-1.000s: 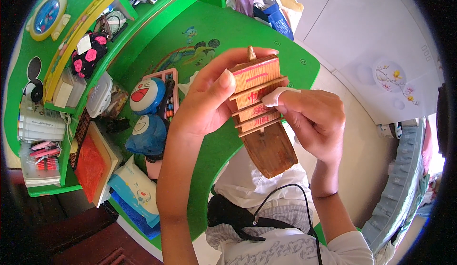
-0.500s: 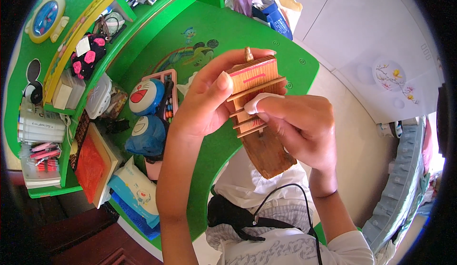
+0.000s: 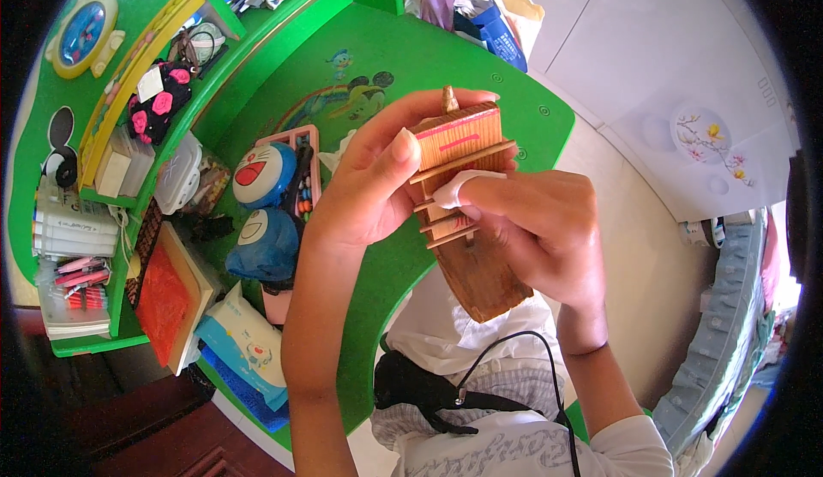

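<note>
A small wooden boat-like model [image 3: 482, 284] is held up over the desk's front edge. It has a tiered upper part with thin ledges, a red-marked top block, a small peg and a broad brown base. My left hand [image 3: 377, 168] grips the top block from the left, its thumb on the near side and fingers wrapped behind. A white wipe [image 3: 449, 191] covers a fingertip of my right hand [image 3: 540, 228]. That hand is closed on the wipe and presses it in between the ledges. Its other fingers curl beside the model, partly hidden.
Below is a green desk [image 3: 429, 66]. On its left lie two blue-and-white cartoon-faced objects [image 3: 261, 246], a pink tray of beads [image 3: 307, 138], a wipes packet [image 3: 244, 340] and a red board [image 3: 167, 297]. A black cord [image 3: 514, 336] hangs by my lap.
My right hand has shifted slightly left, sliding the wipe along the gap between the ledges. My left hand and the model stay almost still.
</note>
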The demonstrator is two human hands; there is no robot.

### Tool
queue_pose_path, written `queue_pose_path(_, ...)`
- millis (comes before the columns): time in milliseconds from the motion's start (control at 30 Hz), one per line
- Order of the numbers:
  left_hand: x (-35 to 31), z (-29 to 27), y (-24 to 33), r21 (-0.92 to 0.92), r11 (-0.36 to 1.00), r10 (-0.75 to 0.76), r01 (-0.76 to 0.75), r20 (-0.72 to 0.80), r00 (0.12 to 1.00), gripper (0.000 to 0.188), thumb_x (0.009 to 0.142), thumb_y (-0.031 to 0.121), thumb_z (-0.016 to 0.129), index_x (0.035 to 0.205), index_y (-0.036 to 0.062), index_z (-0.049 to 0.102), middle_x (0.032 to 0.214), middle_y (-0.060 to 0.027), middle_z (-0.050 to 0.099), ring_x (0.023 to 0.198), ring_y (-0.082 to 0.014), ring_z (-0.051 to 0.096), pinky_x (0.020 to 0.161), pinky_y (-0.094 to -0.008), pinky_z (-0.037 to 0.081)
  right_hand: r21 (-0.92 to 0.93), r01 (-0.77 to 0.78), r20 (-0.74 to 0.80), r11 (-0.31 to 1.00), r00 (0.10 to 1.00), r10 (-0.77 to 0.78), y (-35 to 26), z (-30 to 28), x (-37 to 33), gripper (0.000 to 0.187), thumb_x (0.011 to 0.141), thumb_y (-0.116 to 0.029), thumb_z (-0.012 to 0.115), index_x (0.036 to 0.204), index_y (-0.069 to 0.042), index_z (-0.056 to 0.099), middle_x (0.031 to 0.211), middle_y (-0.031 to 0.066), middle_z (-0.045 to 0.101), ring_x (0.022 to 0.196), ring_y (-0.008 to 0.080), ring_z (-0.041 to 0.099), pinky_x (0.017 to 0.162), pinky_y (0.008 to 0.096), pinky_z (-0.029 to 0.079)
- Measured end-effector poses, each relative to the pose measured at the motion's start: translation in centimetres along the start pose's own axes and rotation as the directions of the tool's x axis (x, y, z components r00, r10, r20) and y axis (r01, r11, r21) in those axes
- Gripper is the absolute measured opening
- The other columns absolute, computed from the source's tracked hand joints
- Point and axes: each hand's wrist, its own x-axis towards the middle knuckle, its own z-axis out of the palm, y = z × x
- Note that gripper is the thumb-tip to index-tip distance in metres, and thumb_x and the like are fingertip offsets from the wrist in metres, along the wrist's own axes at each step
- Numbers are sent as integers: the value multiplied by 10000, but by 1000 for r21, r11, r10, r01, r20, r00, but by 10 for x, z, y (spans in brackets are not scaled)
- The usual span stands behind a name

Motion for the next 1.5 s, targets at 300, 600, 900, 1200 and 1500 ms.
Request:
queue_pose_path(300,2,-5,-1,23,1000,10,-11,29,1000,804,743,591,500,1233,-19,318,1084,-209,507,974,-286,548,828,-389,466,26,-60,-100,998,993,63,7,-8,-7,158,706,-5,596,852,-62,618,747,87,625,619,240,611,527,294,472)
queue_pose_path(600,2,-13,-5,-140,987,95,-79,115,989,584,839,423,485,1227,2,370,1197,-133,454,1063,-237,494,884,-379,425,-24,-155,-101,988,983,152,2,-15,-8,161,716,21,581,858,-47,613,768,101,631,648,235,623,555,281,482)
queue_pose_path(900,1,-6,-3,-186,980,90,-70,103,991,575,836,410,494,1216,-3,364,1214,-139,433,1057,-297,500,880,-402,430,76,-46,-105,996,993,54,-3,-13,-5,182,694,8,584,863,-51,616,744,82,633,615,215,615,529,285,475)
queue_pose_path(1200,1,-1,-2,-17,1000,25,-26,-40,999,773,772,566,481,1249,-11,292,1079,-238,506,975,-338,546,834,-437,451,-110,18,-10,994,1000,-19,-10,4,4,155,662,-18,615,813,-53,605,633,68,586,487,232,541,440,301,395)
queue_pose_path(1500,1,-1,2,8,1000,4,-4,7,1000,765,773,576,470,1250,2,303,1054,-256,517,961,-335,553,825,-417,458,-80,44,-62,996,997,-49,-1,4,0,229,652,-40,610,878,-73,588,633,63,572,533,233,563,460,317,437)
